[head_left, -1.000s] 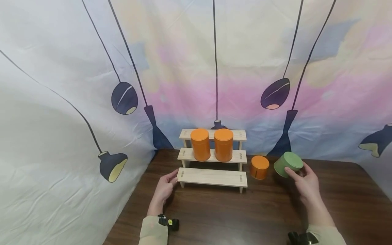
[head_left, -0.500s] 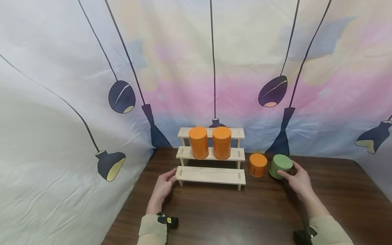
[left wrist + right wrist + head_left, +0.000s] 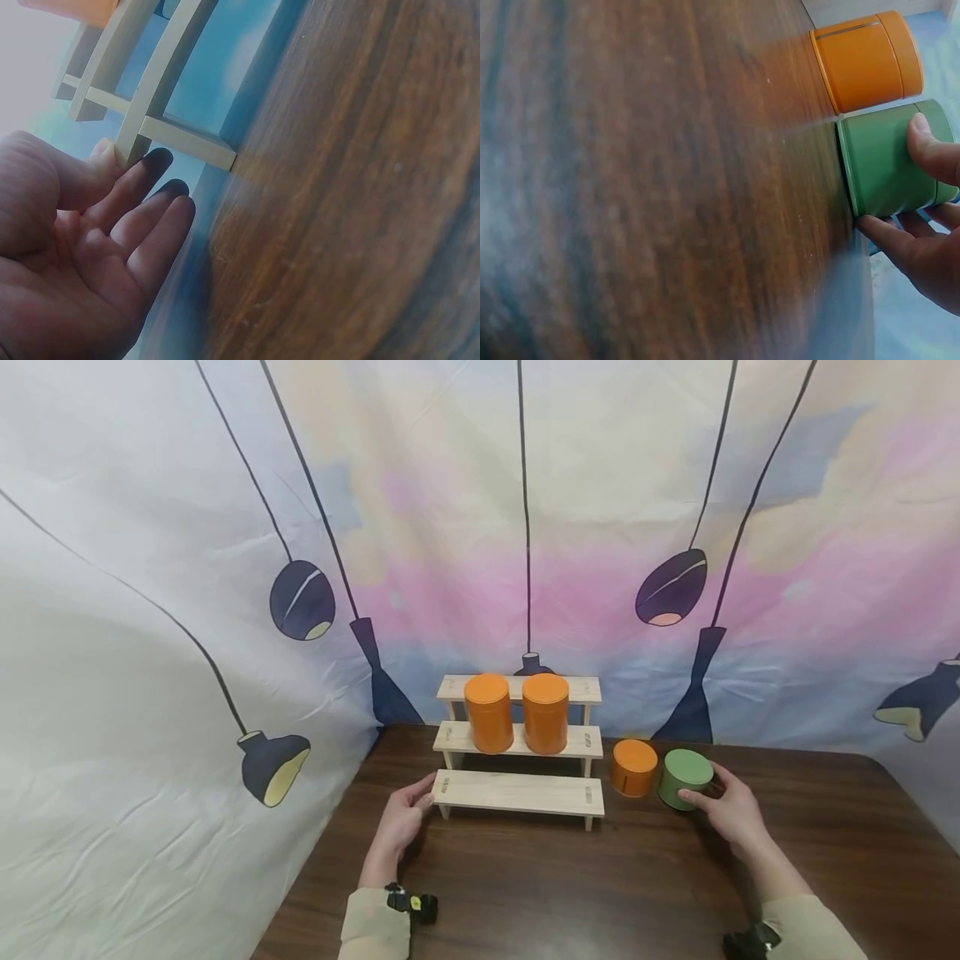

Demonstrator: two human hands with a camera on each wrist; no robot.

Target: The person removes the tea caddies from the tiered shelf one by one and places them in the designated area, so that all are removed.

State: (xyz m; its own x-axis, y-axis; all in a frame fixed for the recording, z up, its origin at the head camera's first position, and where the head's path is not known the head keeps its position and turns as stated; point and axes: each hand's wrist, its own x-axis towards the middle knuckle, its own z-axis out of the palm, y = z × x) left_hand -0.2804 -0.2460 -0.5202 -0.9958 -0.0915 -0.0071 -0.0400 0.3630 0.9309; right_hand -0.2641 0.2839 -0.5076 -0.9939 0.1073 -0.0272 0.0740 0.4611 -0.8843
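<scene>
My right hand (image 3: 731, 810) grips a short green tin (image 3: 685, 781) from its right side, thumb at the front. In the right wrist view the green tin (image 3: 889, 161) stands upright on the table, close beside a short orange tin (image 3: 864, 64). That orange tin (image 3: 634, 768) is to the right of a three-step wooden display stand (image 3: 517, 792). My left hand (image 3: 401, 822) pinches the left end of the stand's lowest step, thumb on top. The left wrist view shows the hand (image 3: 82, 247) with its other fingers loosely bent below the step.
Two taller orange tins (image 3: 489, 714) stand side by side on the stand's middle step. The dark wooden table (image 3: 555, 893) reaches back to a cloth backdrop (image 3: 600, 510) printed with hanging lamps.
My right hand has brought the tilted green tin down and left to the table, next to the short orange tin, where it now stands upright. My left hand keeps its place on the stand.
</scene>
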